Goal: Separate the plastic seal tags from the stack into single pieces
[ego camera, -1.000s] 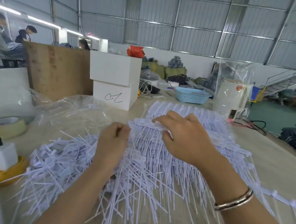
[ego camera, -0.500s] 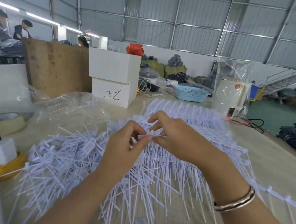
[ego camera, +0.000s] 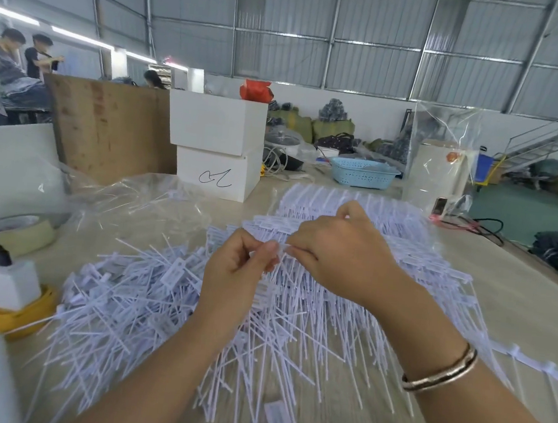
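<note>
Above the loose tags (ego camera: pixel 130 299), both hands' fingers (ego camera: pixel 268 250) pinch one seal tag (ego camera: pixel 280 247); blue basket (ego camera: pixel 360 173) contents unclear.

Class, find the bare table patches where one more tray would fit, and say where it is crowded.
Bare table shows right of the tag stack, toward the edge. Crowded: loose tags under both hands, and plastic bag left.
</note>
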The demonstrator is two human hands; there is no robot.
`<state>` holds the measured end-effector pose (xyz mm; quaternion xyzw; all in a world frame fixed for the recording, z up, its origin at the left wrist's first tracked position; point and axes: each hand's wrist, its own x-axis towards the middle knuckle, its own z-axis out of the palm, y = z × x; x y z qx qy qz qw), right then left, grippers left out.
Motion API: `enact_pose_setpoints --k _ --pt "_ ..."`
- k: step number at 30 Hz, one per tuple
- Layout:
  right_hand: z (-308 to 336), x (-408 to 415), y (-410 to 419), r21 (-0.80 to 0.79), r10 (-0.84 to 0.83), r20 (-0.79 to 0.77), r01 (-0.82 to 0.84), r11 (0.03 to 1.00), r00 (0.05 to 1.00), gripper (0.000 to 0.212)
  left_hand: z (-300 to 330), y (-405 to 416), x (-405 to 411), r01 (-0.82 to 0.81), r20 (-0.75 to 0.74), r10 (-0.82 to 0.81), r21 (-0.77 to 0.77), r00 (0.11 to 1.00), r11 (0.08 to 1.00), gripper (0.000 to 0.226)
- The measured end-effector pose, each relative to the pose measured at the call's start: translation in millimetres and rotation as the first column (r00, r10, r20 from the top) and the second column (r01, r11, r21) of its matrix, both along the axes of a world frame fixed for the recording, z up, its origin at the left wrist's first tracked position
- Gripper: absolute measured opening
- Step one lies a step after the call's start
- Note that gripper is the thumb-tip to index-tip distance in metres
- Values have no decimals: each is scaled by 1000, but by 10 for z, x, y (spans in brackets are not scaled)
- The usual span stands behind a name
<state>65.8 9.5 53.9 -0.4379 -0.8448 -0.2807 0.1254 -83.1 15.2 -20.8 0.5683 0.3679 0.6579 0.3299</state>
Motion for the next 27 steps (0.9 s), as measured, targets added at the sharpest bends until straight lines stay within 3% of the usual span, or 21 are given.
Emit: enact_pose_setpoints --k 2,4,6,8,10,12,14,16,18,20,22,25,27 --pt "-31 -50 -6 61 -6 16 5 998 1000 30 -7 12 17 76 106 -67 -85 992 993 23" --pt "-36 -77 -19 74 10 -13 -9 997 1000 30 -6 43 -40 154 338 -95 -152 936 976 31" --pt "14 -30 -17 80 77 -141 -66 995 987 27 8 105 -153 84 403 -9 -168 915 982 30" --pt "81 43 -13 63 84 -238 -71 996 968 28 11 145 -248 -128 204 150 -115 967 985 24" --pt "114 90 -13 20 10 -227 -6 1000 974 31 -11 181 -282 -305 -96 304 8 948 952 20" --pt "109 87 -20 -19 -46 -168 43 999 985 34 -53 188 -271 -386 -365 409 136 837 912 15" --pt "92 64 -40 -127 -37 -205 11 992 978 39 -94 186 -257 -438 -493 493 231 717 869 15" --pt "62 42 -44 -236 -28 -256 -35 971 966 43 -102 177 -246 -471 -503 556 299 661 830 33" --pt "28 18 -10 -256 -11 -237 -52 965 972 45 -59 116 -207 -377 -457 524 377 719 846 38" --pt "1 -8 13 -295 9 -246 -83 952 969 45 -21 40 -142 -176 -427 351 397 833 901 34" --pt "-8 -37 -2 -375 13 -292 -127 918 956 43 9 -21 -80 -79 -394 219 344 893 936 26" --pt "0 -15 -14 -435 -3 -354 -162 886 935 36 10 -44 -49 -107 -360 244 361 901 926 15" --pt "25 39 8 -345 -7 -259 -85 935 966 25 3 -41 -48 -126 -339 252 353 906 927 14"
